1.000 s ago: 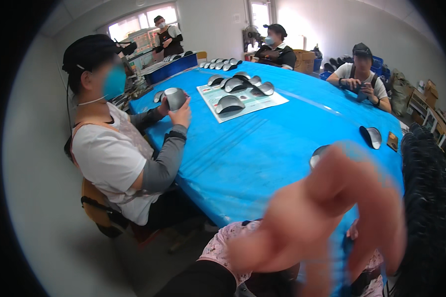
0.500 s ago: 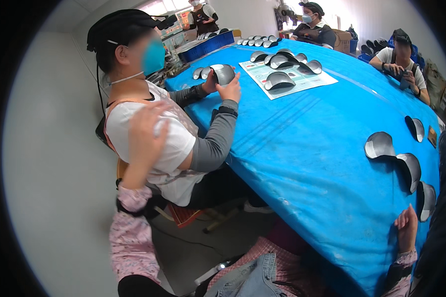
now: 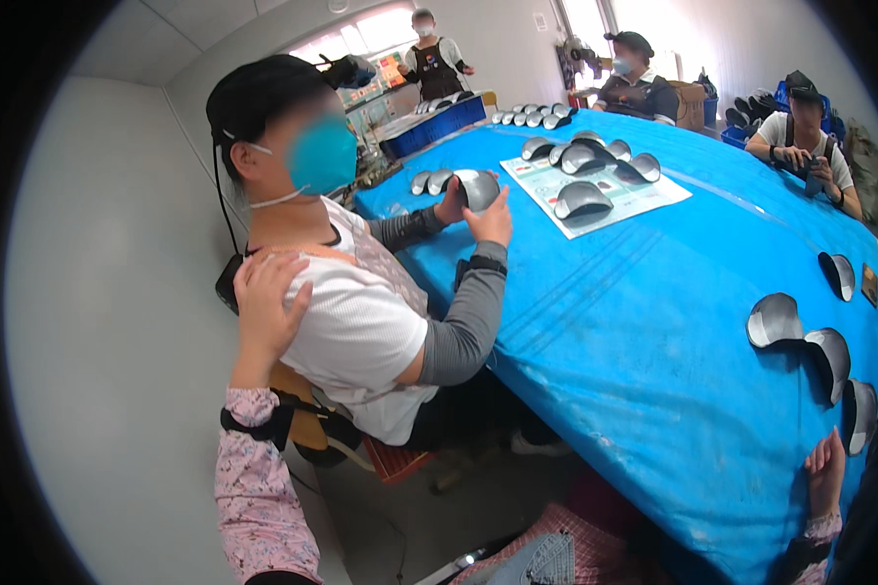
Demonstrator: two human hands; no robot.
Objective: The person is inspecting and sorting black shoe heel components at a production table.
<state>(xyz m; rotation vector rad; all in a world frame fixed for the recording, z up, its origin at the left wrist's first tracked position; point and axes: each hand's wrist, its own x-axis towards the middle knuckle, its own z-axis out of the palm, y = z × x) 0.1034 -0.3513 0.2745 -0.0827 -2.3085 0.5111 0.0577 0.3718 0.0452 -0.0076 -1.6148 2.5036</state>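
My left hand (image 3: 269, 304) lies with its fingers stretched out on the shoulder of a seated co-worker (image 3: 356, 312) in a white shirt. It holds nothing. At the lower right, my right hand (image 3: 825, 476) rests by the blue-covered table (image 3: 615, 361), fingers extended and nothing visible in them. Just beyond its fingertips stands a curved grey shell, shaped like a cap peak (image 3: 859, 414). Two more such shells, a middle one (image 3: 829, 363) and a farther one (image 3: 775, 320), stand in a line with it. The co-worker holds a similar grey shell (image 3: 478, 191) in both hands.
Several grey shells stand on and around a printed sheet (image 3: 644, 202); others form rows farther back. A blue crate (image 3: 434, 127) is at the far left. Other people sit or stand around the table. A chair (image 3: 307, 409) is below my left arm.
My left hand, blurred in motion before, now rests on the co-worker's shoulder. The whole view has shifted, so the table appears farther right and lower. My right hand stays by the table.
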